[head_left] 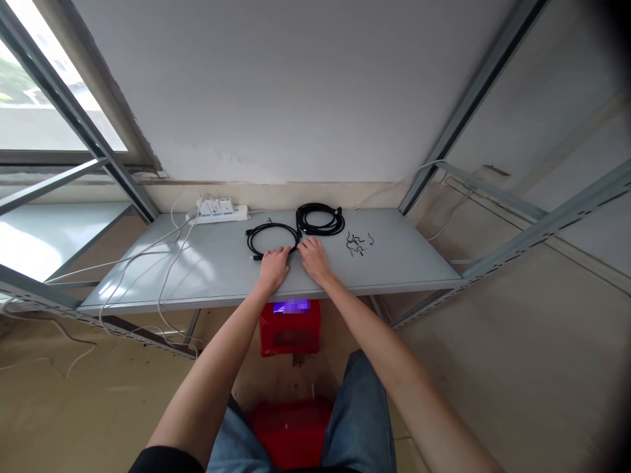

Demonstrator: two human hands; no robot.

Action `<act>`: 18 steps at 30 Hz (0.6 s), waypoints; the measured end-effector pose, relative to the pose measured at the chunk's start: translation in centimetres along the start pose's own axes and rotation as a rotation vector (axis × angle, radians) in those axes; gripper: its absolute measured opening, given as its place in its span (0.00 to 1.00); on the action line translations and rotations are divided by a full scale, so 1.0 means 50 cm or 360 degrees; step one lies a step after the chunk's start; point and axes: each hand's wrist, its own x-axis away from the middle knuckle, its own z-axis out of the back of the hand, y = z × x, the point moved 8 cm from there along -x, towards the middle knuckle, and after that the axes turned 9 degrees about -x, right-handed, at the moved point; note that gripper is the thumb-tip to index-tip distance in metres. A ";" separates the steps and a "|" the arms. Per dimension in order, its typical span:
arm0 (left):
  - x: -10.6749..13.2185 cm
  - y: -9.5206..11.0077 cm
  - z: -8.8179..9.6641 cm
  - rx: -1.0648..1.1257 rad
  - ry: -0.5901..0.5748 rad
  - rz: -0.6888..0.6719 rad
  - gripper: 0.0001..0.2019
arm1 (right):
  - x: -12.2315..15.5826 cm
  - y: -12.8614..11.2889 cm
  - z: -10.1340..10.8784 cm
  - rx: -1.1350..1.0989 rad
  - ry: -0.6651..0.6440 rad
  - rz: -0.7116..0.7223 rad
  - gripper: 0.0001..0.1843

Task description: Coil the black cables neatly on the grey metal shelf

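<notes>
A black cable with plugs at its ends lies in a loose loop on the grey shelf. At the loop's near right side, my left hand has its fingers closed on the cable. Close beside it, my right hand also has bent fingers closed on the cable; the fingertips are partly hidden. Behind my right hand lies a second, thicker coiled black cable. To the right are several short black twist ties, scattered in a small group.
A white power strip with plugged-in adapters stands at the back left. White cords run from it over the shelf's front edge. Metal posts rise at both ends. Red stools stand below, one between my legs.
</notes>
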 end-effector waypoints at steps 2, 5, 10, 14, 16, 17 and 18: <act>0.000 0.001 0.001 -0.0004 0.0008 -0.0009 0.22 | 0.000 0.000 0.000 -0.0005 -0.0001 -0.0017 0.17; 0.001 0.001 0.000 -0.0004 -0.0001 -0.0015 0.22 | 0.000 -0.003 0.006 -0.0014 0.0007 -0.0028 0.17; 0.001 -0.001 -0.001 -0.0024 0.0009 -0.0006 0.22 | 0.001 -0.004 0.012 -0.0025 0.0002 -0.0057 0.17; 0.001 -0.001 -0.001 -0.0021 0.0029 -0.0018 0.21 | 0.000 -0.005 0.016 -0.0063 -0.0003 -0.0067 0.15; 0.001 -0.001 -0.001 -0.0013 0.0027 -0.0015 0.22 | -0.002 -0.008 0.018 -0.0085 -0.0013 -0.0060 0.14; 0.001 -0.001 -0.002 -0.0006 0.0025 -0.0013 0.22 | -0.002 -0.010 0.018 -0.0101 -0.0020 -0.0054 0.13; 0.001 -0.001 -0.002 0.0003 0.0020 -0.0011 0.22 | -0.003 -0.011 0.018 -0.0118 -0.0028 -0.0046 0.11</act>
